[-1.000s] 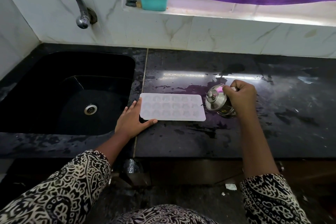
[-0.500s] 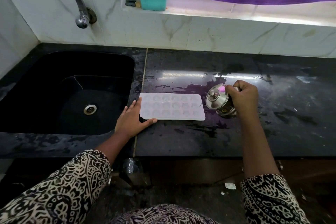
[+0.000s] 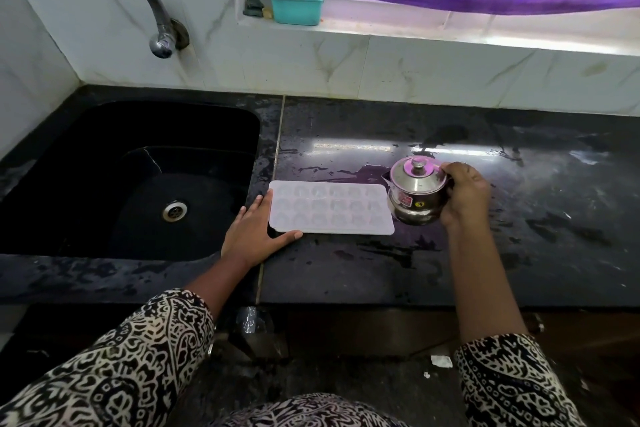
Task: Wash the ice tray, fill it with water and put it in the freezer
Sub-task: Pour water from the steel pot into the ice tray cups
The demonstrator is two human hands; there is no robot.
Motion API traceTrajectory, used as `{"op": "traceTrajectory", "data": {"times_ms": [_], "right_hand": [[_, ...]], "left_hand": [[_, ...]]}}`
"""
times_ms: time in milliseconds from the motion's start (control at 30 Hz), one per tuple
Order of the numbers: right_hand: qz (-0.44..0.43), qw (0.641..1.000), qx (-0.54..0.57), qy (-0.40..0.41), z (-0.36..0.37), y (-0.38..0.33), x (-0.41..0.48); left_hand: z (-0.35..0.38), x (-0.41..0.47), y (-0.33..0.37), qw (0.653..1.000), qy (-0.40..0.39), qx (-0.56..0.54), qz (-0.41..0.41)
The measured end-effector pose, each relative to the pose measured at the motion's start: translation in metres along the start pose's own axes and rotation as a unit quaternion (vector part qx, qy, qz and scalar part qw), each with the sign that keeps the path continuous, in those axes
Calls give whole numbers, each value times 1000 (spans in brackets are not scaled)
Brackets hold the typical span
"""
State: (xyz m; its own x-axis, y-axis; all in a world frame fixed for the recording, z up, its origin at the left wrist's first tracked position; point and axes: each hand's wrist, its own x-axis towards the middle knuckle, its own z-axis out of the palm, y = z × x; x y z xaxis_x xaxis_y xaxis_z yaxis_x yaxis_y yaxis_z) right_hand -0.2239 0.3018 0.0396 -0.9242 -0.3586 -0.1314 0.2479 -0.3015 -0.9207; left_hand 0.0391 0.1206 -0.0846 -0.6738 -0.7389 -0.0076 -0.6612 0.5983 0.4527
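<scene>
Ice tray (image 3: 330, 208): one, white, flat on the wet black counter (image 3: 519, 253) just right of the sink (image 3: 104, 135), long axis left to right. Its hollows are faint and hard to count. The left hand (image 3: 256, 232) lies flat against its left end, fingers straight. The right hand (image 3: 464, 194) curls round one lidded steel pot (image 3: 417, 194) at the tray's right end, hiding any handle. Beyond: one tap (image 3: 138, 3), one teal box (image 3: 297, 3).

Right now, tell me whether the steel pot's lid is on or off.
On. The knobbed lid covers the mouth of the steel pot, which the right hand grips beside the ice tray.
</scene>
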Motion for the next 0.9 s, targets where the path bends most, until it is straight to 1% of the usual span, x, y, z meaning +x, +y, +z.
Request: {"op": "traceTrajectory", "data": {"times_ms": [300,600,800,900], "right_hand": [[66,996,64,-10,45,20,-6],[81,995,48,-33,87,33,7],[107,992,59,-39,115,52,25],[121,991,48,-38,129,65,34]], "left_hand": [[-3,0,2,1000,-7,-2,-7],[-1,1,-1,1000,-3,-9,-1],[0,3,-2,1000,5,-11,0],[1,4,-3,1000,4,-9,-3]]}}
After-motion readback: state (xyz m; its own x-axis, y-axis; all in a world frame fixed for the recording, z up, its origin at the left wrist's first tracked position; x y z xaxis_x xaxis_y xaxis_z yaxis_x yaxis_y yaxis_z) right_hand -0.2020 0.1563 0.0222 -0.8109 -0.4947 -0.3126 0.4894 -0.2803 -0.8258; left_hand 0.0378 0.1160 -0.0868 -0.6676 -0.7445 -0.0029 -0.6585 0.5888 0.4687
